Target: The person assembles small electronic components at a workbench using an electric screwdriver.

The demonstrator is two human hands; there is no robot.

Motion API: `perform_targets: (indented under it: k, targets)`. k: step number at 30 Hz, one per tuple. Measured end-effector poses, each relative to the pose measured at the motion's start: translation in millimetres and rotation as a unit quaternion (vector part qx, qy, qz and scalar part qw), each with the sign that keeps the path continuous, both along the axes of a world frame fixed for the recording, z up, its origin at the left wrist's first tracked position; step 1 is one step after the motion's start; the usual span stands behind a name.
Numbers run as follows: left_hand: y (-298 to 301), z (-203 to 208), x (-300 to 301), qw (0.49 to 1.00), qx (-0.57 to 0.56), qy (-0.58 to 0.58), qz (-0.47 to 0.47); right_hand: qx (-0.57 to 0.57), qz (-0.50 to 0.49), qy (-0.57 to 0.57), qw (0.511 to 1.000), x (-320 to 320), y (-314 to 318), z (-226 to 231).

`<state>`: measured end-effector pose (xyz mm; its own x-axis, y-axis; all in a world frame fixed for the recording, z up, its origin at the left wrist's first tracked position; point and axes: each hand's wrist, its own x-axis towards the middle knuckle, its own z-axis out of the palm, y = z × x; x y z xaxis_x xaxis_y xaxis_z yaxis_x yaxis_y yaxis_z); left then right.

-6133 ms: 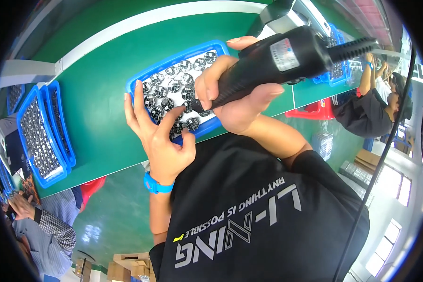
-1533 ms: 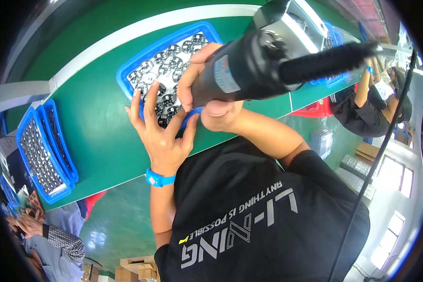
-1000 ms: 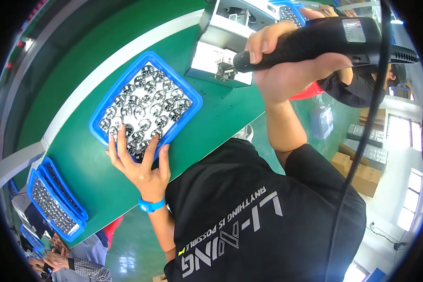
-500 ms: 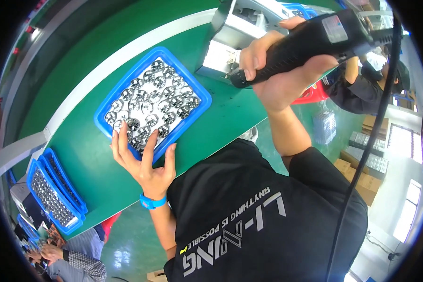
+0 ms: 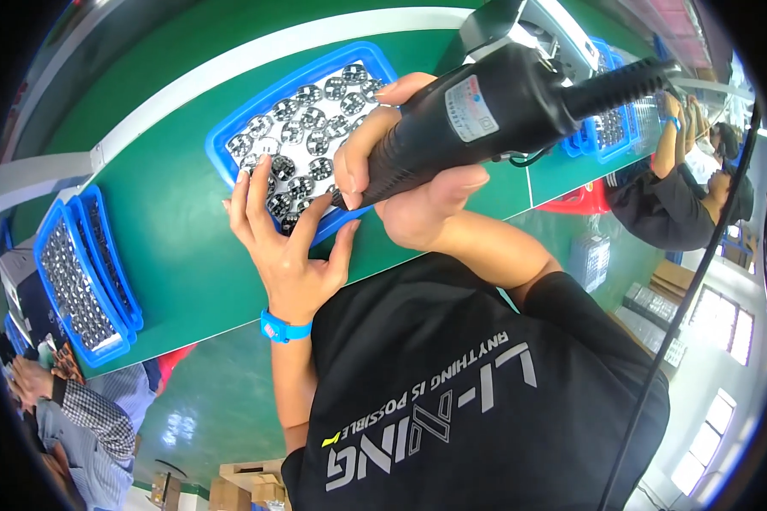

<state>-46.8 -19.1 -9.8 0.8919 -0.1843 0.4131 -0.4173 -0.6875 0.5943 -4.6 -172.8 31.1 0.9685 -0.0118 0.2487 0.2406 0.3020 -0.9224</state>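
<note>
My right hand (image 5: pixel 418 223) grips a black corded electric screwdriver (image 5: pixel 452 119), its lower end pointing down over a blue tray (image 5: pixel 219 136). In the tray, small round black-and-silver parts (image 5: pixel 313 117) sit in rows on a white liner. The screwdriver and right hand cover the tray's right side, and the tool's tip is hidden. My left hand (image 5: pixel 290 260), with a blue wristband (image 5: pixel 285 330), reaches over the near left edge. Its fingers are spread, fingertips at the parts near the tool; I cannot tell whether they press on one.
Blue trays of similar parts (image 5: pixel 81 281) stand at the left end of the green table (image 5: pixel 175 255). A grey metal machine (image 5: pixel 494 21) is behind the tray, with more blue trays (image 5: pixel 609 132) to the right. A black cable (image 5: pixel 699 255) hangs at right. Co-workers sit at both sides.
My right hand has brought the screwdriver down and left, from beside the machine to over the tray. My left hand stays at the tray with fingers spread. The whole view has shifted somewhat.
</note>
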Motion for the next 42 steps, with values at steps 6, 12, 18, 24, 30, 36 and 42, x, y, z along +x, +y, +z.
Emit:
perform_targets:
  k: [6,12,18,24,30,36,42]
  targets:
    - [0.0,-0.6,0.2,1.0,-0.015,0.001,-0.002,-0.011,0.002,0.0,1.0,0.1,1.4,-2.8]
    - [1.0,-3.2,0.9,1.0,-0.016,-0.003,-0.004,-0.001,0.012,0.005,1.0,-6.0,12.0,-7.5]
    - [3.3,-14.1,0.3,1.0,-0.019,0.001,-0.014,0.027,0.132,0.035,0.99,-5.0,7.7,-10.6]
    - [-0.3,-7.0,0.6,0.999,-0.035,0.012,-0.014,0.003,0.087,-0.037,0.995,-3.3,11.9,-17.0]
    - [7.4,1.9,-5.6,0.994,-0.104,-0.023,0.028,0.003,-0.054,-0.029,0.998,7.6,-17.5,18.6]
    - [6.8,2.1,-9.6,0.997,-0.041,-0.031,0.055,0.064,-0.163,-0.193,0.965,19.8,-96.4,48.7]
    - [-1.4,5.6,-6.4,0.998,-0.011,0.021,0.063,0.001,-0.183,-0.267,0.946,20.7,-145.8,55.9]
